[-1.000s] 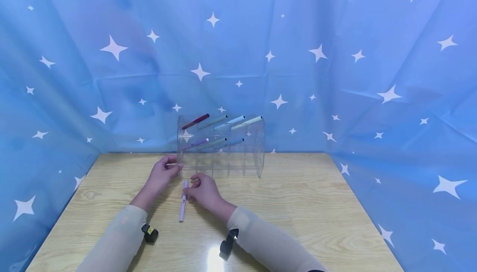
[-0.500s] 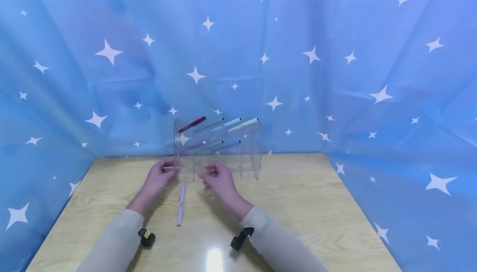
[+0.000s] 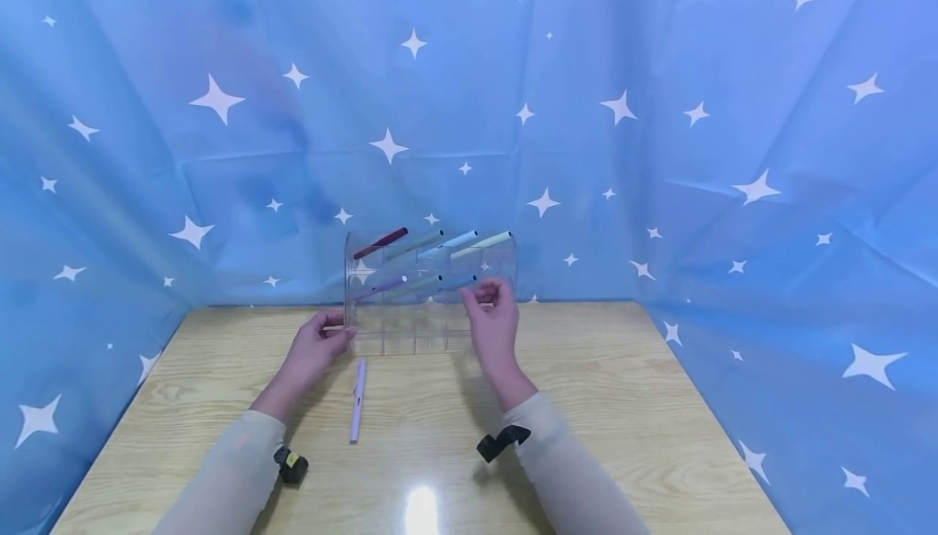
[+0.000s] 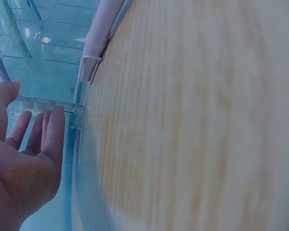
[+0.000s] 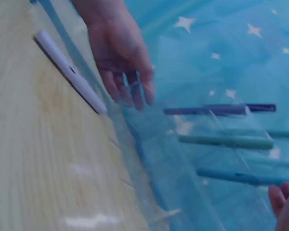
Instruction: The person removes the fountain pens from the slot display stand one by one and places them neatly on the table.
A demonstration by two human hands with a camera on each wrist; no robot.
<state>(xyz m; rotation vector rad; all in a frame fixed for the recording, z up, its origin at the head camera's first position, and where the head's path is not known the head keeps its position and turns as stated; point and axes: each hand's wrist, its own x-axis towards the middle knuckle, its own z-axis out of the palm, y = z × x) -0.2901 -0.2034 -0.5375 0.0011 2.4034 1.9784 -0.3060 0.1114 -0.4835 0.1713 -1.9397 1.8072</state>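
A clear acrylic pen rack (image 3: 432,319) stands at the back of the table, pens lying slanted in two of its tiers. My left hand (image 3: 311,348) holds the rack's left side panel, with thumb and fingers on either side of it in the left wrist view. Raised at the rack's right half is my right hand (image 3: 494,323), fingers loosely bent beside the end of a blue pen (image 5: 238,176) in the lower row. On the wood in front of the rack lies a capped lilac pen (image 3: 357,401), apart from both hands.
The upper tier bears a dark red pen (image 3: 380,243), a grey-green one, a light blue one and a pale green pen (image 3: 480,245). Below are a purple pen (image 3: 379,287) and a green one. A blue star-printed curtain (image 3: 469,111) hangs right behind the table (image 3: 623,413).
My right hand has left the lilac pen on the table and moved right and up to the lower row of pens. The left hand stays on the rack.
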